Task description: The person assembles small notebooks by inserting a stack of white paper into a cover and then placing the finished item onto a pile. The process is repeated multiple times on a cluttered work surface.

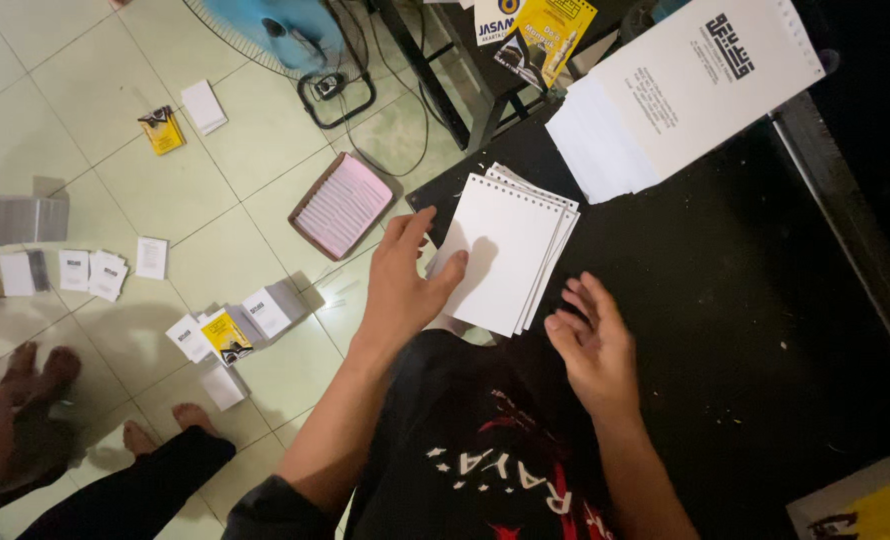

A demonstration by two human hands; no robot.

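1. Left hand [402,283]: fingers spread and loose, laid flat on the left edge of the punched paper stack [505,252]; nothing clenched, thumb and forefinger touching the top sheet.
2. Right hand [590,345]: released, fingers slightly curled, held over the black table [725,300] just beside the lower right corner of the stack; apart from the paper, holding nothing.
3. Punched paper stack: white blank sheets with a row of small holes along the upper edge, fanned slightly, lying tilted on the near left part of the table, between the two hands.
4. Printed sheet pile [685,85]: larger white sheets with dark print and holes along one side, lying at the far right of the table, well apart from both hands.
5. Yellow leaflets [550,30]: resting at the far edge of the table, near the printed sheet pile.
6. Shallow box [343,205]: brown rim, filled with pale pink-white cards, set on the tiled floor [65,150] just left of the table corner.
7. Small white cards [95,270] and small yellow cards [163,130]: scattered in loose groups over the floor.
8. Blue fan [275,30]: standing on the floor at the top, cables beside it.
9. Bare feet [40,370] of another person: on the floor at lower left.
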